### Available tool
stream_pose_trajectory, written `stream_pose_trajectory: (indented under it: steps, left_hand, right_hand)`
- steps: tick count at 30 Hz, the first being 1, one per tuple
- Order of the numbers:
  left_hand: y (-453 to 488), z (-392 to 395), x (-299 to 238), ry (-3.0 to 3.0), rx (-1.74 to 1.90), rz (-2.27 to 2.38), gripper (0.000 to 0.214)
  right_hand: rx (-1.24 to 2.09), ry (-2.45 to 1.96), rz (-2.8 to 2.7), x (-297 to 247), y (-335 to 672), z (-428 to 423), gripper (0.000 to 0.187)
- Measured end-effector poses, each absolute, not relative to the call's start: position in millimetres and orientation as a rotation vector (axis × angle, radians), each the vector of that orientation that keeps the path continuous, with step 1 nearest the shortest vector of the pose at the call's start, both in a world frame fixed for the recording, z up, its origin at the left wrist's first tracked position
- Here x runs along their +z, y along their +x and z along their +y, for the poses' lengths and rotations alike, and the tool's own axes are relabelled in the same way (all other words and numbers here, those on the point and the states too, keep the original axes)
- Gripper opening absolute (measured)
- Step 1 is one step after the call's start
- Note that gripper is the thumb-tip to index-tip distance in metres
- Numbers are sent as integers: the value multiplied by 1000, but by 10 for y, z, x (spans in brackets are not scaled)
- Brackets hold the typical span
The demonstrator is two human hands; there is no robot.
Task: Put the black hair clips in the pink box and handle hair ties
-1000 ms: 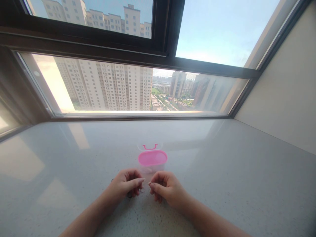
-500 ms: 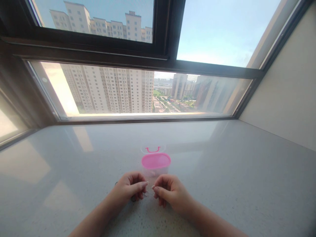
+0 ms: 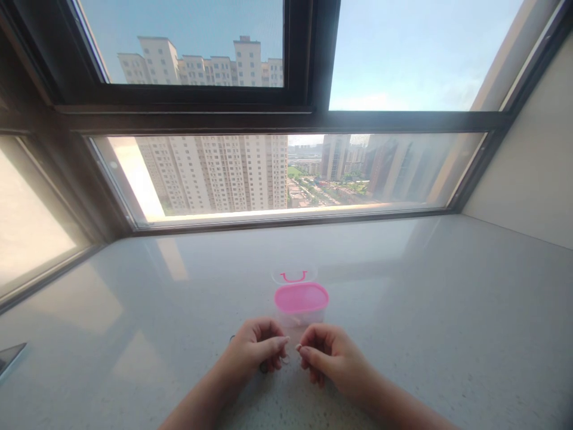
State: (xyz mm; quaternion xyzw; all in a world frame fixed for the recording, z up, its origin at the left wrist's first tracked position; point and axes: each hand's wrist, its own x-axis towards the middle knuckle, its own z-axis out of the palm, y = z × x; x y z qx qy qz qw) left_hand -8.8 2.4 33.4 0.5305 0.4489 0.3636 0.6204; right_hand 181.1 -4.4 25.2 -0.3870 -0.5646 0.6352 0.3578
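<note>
My left hand [image 3: 256, 352] and my right hand [image 3: 330, 359] rest close together on the pale speckled countertop [image 3: 425, 310], fingertips almost touching. Each pinches thumb against forefinger on something tiny and thin between them; it is too small to identify. A dark item [image 3: 264, 369] peeks out from under my left hand. Just beyond my fingers stands a small clear box with a pink top [image 3: 301, 298]. Behind the box lies a clear piece with a pink U-shaped handle [image 3: 293, 276].
A wide dark-framed window [image 3: 308, 119] runs along the far edge of the countertop, with high-rise buildings outside. A beige wall [image 3: 532, 161] closes the right side. The corner of a dark flat object [image 3: 11, 357] shows at the left edge.
The view has swung left and down a little, so hands and box sit further right in the picture. The hands keep the same pinched pose in front of the box.
</note>
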Motion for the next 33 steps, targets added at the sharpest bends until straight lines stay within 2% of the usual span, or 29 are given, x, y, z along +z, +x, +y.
stream_pose_trajectory:
  steps: [20, 33]
  left_hand:
    - [-109, 30, 310, 1206, 850, 1006, 18]
    - [-98, 32, 334, 1179, 857, 1027, 22]
  right_hand:
    - [1632, -1006, -1472, 257, 1818, -40, 24]
    - [1642, -986, -1458, 230, 1802, -41, 24]
